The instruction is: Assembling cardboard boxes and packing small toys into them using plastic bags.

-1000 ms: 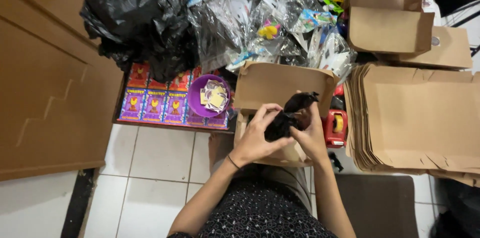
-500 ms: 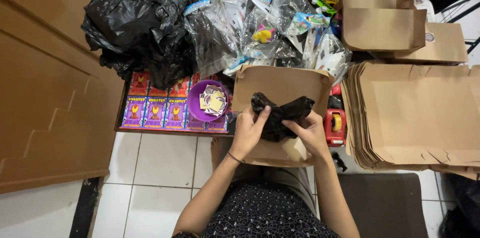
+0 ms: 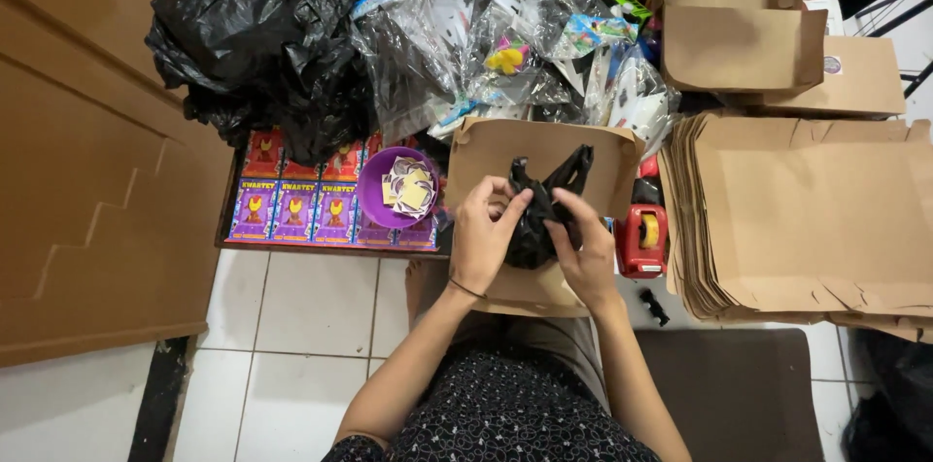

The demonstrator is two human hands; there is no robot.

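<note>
Head view: my left hand and right hand both pinch small black plastic bag, fingers closed on its crumpled body, two handle loops sticking up. Bag held over open brown cardboard box on my lap. Purple bowl of paper scraps just left of box. Red tape dispenser just right. Stack of flat cardboard sheets further right. Big black garbage bag on floor, upper left.

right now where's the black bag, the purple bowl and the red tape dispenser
black bag (image 3: 536, 219): head view, on its crumpled body between the hands
purple bowl (image 3: 374, 192): head view, on its left inner wall
red tape dispenser (image 3: 641, 240): head view, on its red top
</note>
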